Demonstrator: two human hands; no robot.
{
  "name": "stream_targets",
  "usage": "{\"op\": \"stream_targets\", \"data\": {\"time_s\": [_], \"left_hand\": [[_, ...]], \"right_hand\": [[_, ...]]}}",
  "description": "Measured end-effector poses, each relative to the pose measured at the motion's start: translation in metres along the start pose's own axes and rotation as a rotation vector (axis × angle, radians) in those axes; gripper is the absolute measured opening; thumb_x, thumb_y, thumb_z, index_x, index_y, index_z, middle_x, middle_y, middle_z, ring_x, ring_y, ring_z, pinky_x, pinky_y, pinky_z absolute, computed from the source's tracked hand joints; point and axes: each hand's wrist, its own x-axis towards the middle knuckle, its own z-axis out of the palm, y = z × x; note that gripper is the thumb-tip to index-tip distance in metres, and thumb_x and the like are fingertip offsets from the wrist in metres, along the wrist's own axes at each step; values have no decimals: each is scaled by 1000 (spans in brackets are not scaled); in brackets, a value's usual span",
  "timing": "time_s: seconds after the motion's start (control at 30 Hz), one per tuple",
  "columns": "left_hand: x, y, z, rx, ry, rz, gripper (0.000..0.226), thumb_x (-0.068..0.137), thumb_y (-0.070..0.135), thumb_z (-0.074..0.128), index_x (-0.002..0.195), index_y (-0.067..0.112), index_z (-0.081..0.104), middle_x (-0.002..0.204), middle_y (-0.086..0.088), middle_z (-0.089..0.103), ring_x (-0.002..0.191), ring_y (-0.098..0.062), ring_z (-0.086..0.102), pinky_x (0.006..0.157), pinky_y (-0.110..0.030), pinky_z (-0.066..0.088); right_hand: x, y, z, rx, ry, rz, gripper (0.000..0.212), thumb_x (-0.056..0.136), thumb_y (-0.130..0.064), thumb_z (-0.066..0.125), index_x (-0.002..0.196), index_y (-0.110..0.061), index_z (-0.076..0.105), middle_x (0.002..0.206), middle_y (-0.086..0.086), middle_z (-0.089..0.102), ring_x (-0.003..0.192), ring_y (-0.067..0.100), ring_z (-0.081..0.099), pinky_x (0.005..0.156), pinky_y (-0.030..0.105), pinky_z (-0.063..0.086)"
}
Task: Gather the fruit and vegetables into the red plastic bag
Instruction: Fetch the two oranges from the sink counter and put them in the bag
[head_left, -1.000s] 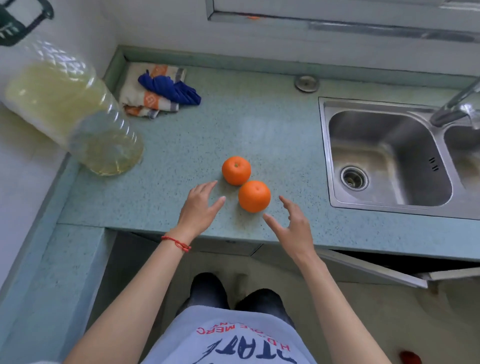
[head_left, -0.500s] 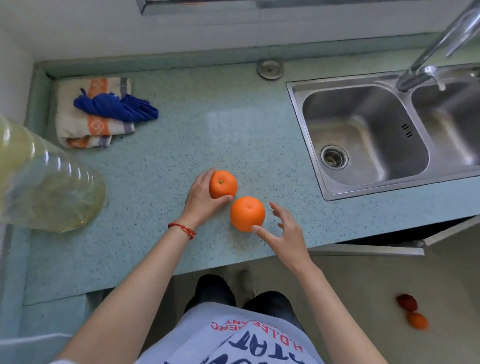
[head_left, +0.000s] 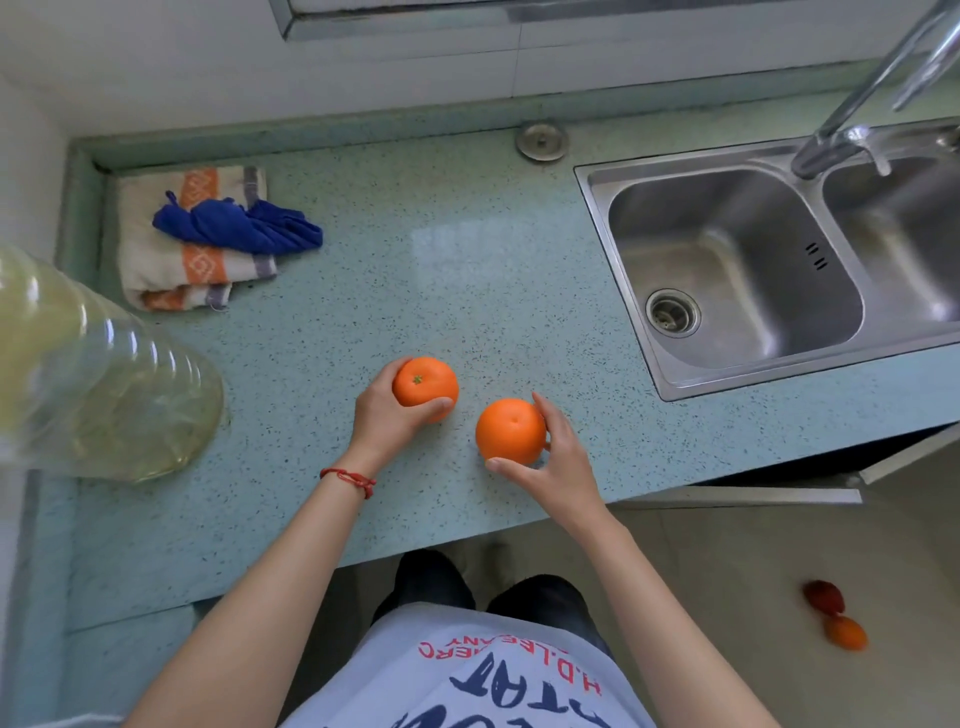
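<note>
Two oranges lie near the front of the blue-green speckled counter (head_left: 467, 249). My left hand (head_left: 382, 418) is wrapped around the left orange (head_left: 425, 387), whose green stem faces up. My right hand (head_left: 553, 457) grips the right orange (head_left: 510, 430) between thumb and fingers. Down on the floor at the lower right lie a dark red fruit (head_left: 823, 596) and a small orange fruit (head_left: 847, 632), touching each other. No red plastic bag is in view.
A large clear bottle of yellowish liquid (head_left: 88, 374) stands at the counter's left. Folded towels with a blue cloth (head_left: 236, 228) lie at the back left. A steel double sink (head_left: 737, 270) with a tap (head_left: 852, 124) fills the right. An open cabinet door (head_left: 753, 496) juts below the counter.
Both hands reached forward from the counter's edge. The left closed on the left orange first, then the right closed on the other. The view shifted left and down, showing fruit on the floor.
</note>
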Motion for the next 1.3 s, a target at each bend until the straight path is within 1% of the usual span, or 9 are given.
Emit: {"op": "stream_targets", "data": {"time_s": [0.17, 0.27, 0.4, 0.53, 0.83, 1.07, 1.17, 1.23, 1.3], "left_hand": [[-8, -7, -6, -78, -17, -35, 69, 65, 29, 80, 126, 20, 49, 127, -6, 55, 110, -22, 52, 94, -33, 41], [-10, -7, -5, -107, -43, -36, 68, 65, 29, 80, 125, 20, 50, 123, -5, 55, 106, -19, 51, 94, -35, 43], [-13, -3, 3, -131, -118, -21, 67, 66, 29, 80, 125, 19, 51, 122, -4, 55, 106, -21, 52, 95, -39, 45], [-19, 8, 23, -133, -208, -1, 66, 65, 28, 81, 123, 19, 52, 121, -6, 57, 108, -24, 54, 95, -41, 46], [-62, 54, 98, -54, -442, 135, 66, 63, 27, 82, 122, 18, 53, 113, -5, 59, 99, -21, 56, 85, -33, 47], [-124, 90, 178, 34, -637, 231, 63, 67, 24, 79, 124, 17, 52, 112, -5, 57, 99, -22, 57, 76, -29, 46], [-162, 103, 219, 84, -764, 295, 72, 60, 37, 80, 123, 17, 53, 112, -3, 58, 97, -18, 57, 73, -23, 46], [-187, 110, 243, 140, -840, 335, 85, 48, 50, 77, 123, 18, 53, 114, -3, 59, 99, -18, 58, 79, -27, 49], [-212, 115, 264, 193, -911, 390, 82, 50, 47, 79, 122, 18, 54, 115, -5, 61, 100, -19, 58, 84, -31, 48]], "right_hand": [[2, 1, 9, 10, 78, 7, 84, 68, -33, 79, 138, -24, 35, 141, 1, 42, 124, 18, 44, 102, 37, 41], [-1, 4, 7, 116, 133, 99, 79, 67, -32, 80, 135, -27, 39, 134, 0, 46, 116, 21, 51, 98, 39, 46], [-12, 9, -7, 290, 226, 193, 72, 70, -26, 79, 132, -30, 42, 120, -6, 46, 106, 18, 53, 88, 28, 44], [-32, 23, -23, 434, 329, 247, 69, 70, -23, 79, 129, -30, 44, 119, -3, 48, 103, 18, 54, 84, 27, 43], [-102, 77, -69, 601, 594, 278, 60, 68, -13, 79, 117, -27, 47, 112, -1, 56, 93, 12, 58, 77, 19, 45], [-177, 135, -106, 692, 817, 341, 70, 69, -12, 79, 130, -16, 46, 115, 0, 56, 98, 16, 58, 80, 20, 43], [-219, 169, -119, 701, 936, 396, 71, 68, -16, 80, 130, -19, 47, 113, -1, 57, 99, 17, 59, 83, 25, 45], [-247, 190, -125, 722, 1017, 445, 73, 66, -19, 82, 130, -20, 47, 112, -1, 58, 98, 18, 59, 84, 26, 45], [-272, 207, -126, 753, 1100, 484, 74, 64, -22, 83, 129, -21, 47, 113, 0, 58, 97, 18, 59, 84, 27, 45]]}}
